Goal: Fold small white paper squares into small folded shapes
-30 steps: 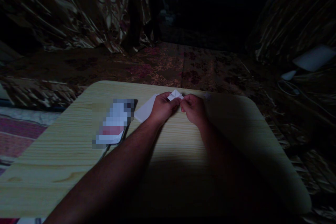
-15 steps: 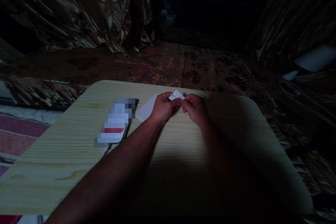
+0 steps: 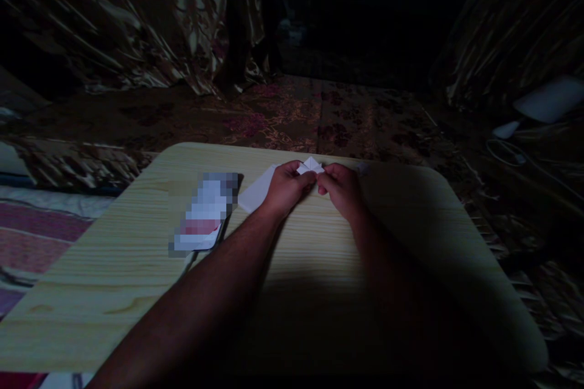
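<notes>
A small piece of folded white paper (image 3: 311,165) with creased, pointed flaps is held above the far part of the table. My left hand (image 3: 289,187) is closed on its left side, thumb laid across the near edge. On the other side my right hand (image 3: 338,187) pinches the paper's right corner between thumb and curled fingers. The paper's underside is hidden by my fingers. Beside my left hand, a stack of white paper (image 3: 257,190) lies flat, partly covered by that hand.
Left of the paper stack lies a phone-shaped device (image 3: 205,213), its face blurred out, with a cable near its lower end. A small pale scrap (image 3: 362,168) is past my right hand. The wooden table (image 3: 114,267) has rounded corners; a white lamp (image 3: 550,100) stands off to the right.
Both hands keep hold of the folded paper, with the fingers shifting slightly and its pointed top a little more spread. The whole view has moved slightly.
</notes>
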Demonstrator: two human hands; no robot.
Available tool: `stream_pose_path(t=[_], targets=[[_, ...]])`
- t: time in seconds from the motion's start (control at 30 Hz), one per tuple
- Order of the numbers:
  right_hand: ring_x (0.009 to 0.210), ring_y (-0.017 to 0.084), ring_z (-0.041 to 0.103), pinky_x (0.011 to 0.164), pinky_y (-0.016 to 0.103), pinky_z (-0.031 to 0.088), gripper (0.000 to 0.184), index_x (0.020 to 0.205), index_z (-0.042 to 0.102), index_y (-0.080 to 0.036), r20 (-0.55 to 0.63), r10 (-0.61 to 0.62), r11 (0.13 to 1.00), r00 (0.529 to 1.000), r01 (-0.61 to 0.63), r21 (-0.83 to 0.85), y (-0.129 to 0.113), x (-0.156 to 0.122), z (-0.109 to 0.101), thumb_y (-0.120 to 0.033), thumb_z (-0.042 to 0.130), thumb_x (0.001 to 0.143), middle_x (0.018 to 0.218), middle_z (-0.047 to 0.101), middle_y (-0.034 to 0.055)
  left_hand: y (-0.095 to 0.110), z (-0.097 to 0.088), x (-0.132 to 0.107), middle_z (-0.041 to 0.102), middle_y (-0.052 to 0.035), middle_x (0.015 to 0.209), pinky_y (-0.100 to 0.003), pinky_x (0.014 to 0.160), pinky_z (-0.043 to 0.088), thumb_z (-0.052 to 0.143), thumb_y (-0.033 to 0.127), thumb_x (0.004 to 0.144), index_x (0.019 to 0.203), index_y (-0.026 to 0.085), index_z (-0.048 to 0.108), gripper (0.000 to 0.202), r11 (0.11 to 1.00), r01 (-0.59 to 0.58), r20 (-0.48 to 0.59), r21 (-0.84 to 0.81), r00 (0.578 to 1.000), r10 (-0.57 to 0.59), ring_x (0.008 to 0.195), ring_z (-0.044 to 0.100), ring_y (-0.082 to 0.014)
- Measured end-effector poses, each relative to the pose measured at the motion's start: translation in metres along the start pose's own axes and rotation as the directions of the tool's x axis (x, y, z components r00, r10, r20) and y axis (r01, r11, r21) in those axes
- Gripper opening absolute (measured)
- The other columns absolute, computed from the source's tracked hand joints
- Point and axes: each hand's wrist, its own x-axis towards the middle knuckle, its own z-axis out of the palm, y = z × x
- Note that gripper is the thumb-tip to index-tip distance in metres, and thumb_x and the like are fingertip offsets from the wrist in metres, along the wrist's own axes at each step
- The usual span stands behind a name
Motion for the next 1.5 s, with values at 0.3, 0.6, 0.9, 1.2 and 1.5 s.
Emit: stream_pose_path(t=[0.3, 0.6, 0.9, 1.2, 1.5], targets=[[0.05, 0.012, 0.051, 0.05, 0.025, 0.035, 0.019, 0.066, 0.059, -0.02, 0.0, -0.037, 0.999, 0.999, 0.037, 0.026, -0.0023, -0.0014, -0.0003, -0.035, 0.063, 0.077, 0.053, 0.059, -0.0031, 0.0044, 0.002, -0.0014, 0.06, 0.0019, 0.059, -0.024, 0.05, 0.033, 0.079, 0.03, 0.066, 0.069, 0.017, 0.062, 0.022, 1.0, 0.011, 0.01, 0.004, 1.0, -0.012, 0.05, 0.048, -0.009], [0.049, 0.012, 0.049, 0.049, 0.025, 0.033, 0.015, 0.066, 0.059, -0.021, -0.017, -0.021, 1.0, 1.0, 0.021, -0.002, -0.001, -0.0001, 0.0003, -0.034, 0.063, 0.073, 0.052, 0.059, -0.003, 0.0042, 0.0034, -0.0013, 0.062, 0.001, 0.06, -0.024, 0.051, 0.034, 0.078, 0.028, 0.066, 0.07, 0.016, 0.064, 0.019, 1.0, 0.008, -0.005, 0.009, 1.0, -0.008, 0.051, 0.049, -0.0092], [0.05, 0.011, 0.047, 0.05, 0.025, 0.032, 0.014, 0.062, 0.058, -0.021, -0.001, -0.038, 0.998, 0.999, 0.038, -0.044, -0.0054, -0.0027, -0.0021, -0.029, 0.06, 0.074, 0.051, 0.057, -0.0033, 0.003, 0.0024, -0.0015, 0.057, 0.0024, 0.055, -0.024, 0.048, 0.029, 0.077, 0.03, 0.069, 0.071, 0.016, 0.063, 0.02, 0.999, 0.01, 0.016, 0.052, 1.0, -0.011, 0.047, 0.043, -0.0082], [0.05, 0.011, 0.047, 0.052, 0.026, 0.033, 0.016, 0.062, 0.058, -0.021, 0.031, -0.045, 0.998, 0.998, 0.047, -0.05, -0.0048, -0.0023, -0.0044, -0.031, 0.061, 0.074, 0.051, 0.057, -0.0039, 0.0053, 0.0033, -0.0026, 0.054, 0.0032, 0.054, -0.024, 0.047, 0.025, 0.079, 0.03, 0.066, 0.07, 0.016, 0.061, 0.023, 0.999, 0.033, 0.043, 0.01, 0.999, -0.033, 0.046, 0.041, -0.0074], [0.05, 0.012, 0.049, 0.052, 0.027, 0.034, 0.016, 0.064, 0.059, -0.021, 0.028, -0.037, 0.999, 0.999, 0.038, -0.038, -0.0032, -0.0017, -0.0039, -0.032, 0.062, 0.075, 0.051, 0.058, -0.0031, 0.0038, 0.0021, -0.0008, 0.054, 0.0029, 0.052, -0.025, 0.047, 0.025, 0.078, 0.031, 0.068, 0.069, 0.016, 0.062, 0.022, 1.0, 0.027, 0.048, 0.014, 0.998, -0.027, 0.045, 0.04, -0.0079]])
